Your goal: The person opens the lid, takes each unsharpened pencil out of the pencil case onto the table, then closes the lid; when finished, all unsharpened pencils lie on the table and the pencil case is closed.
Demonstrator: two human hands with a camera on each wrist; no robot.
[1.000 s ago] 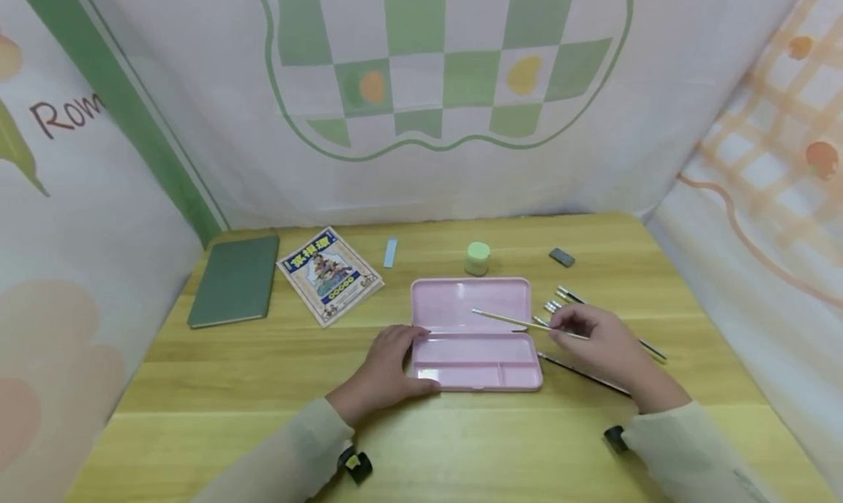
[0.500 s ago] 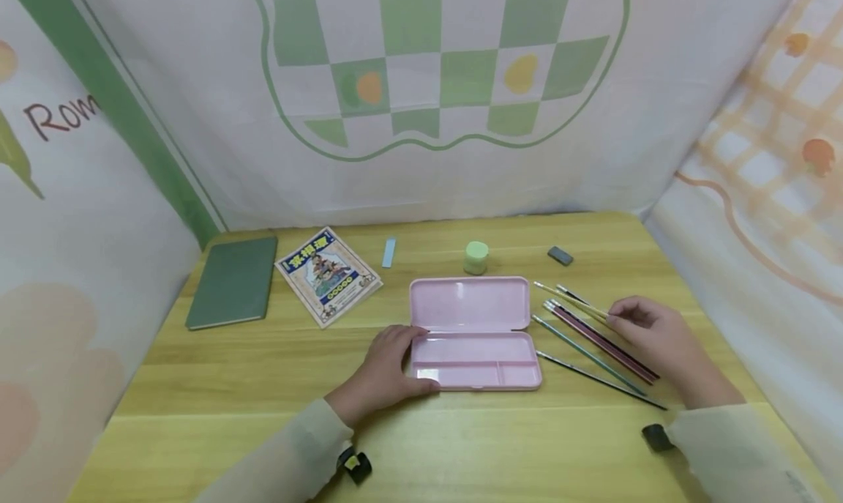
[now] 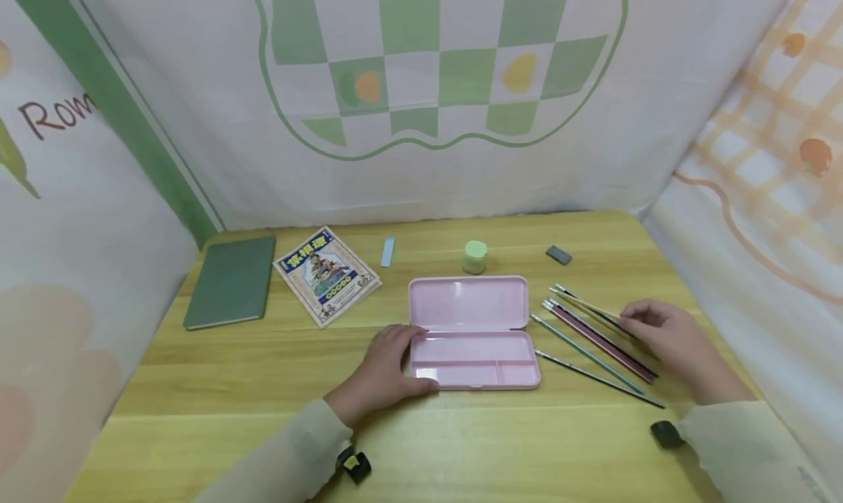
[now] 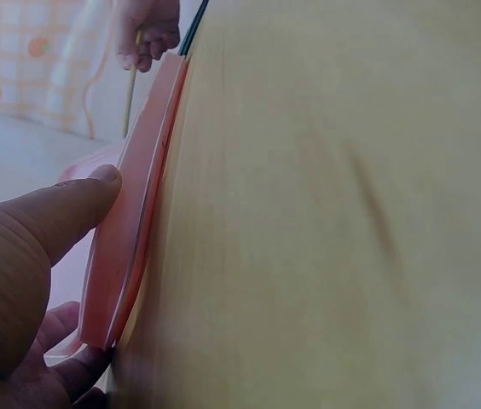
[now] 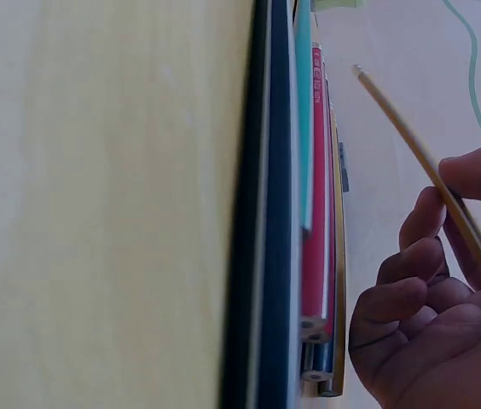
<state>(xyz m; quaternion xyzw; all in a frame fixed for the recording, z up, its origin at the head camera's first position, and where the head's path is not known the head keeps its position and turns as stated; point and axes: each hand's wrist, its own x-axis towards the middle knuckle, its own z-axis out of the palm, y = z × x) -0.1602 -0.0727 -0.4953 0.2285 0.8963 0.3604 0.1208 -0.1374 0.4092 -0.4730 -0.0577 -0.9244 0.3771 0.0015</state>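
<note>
Left hand [image 3: 385,364] fingers curl round pink case [image 3: 470,332] at surface centre. Right hand [image 3: 665,338] fingers pinch yellow pencil [image 5: 432,183] above loose pencils [image 3: 593,338] near right edge.

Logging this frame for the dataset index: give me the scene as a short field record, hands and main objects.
left hand: grips left end of the pink pencil case, thumb on its rim
right hand: pinches a yellow pencil
pencil case: open, lid flat, compartments empty
loose pencils: on the table, right of the case
behind case: green jar, dark eraser
far left: green notebook, booklet
</note>
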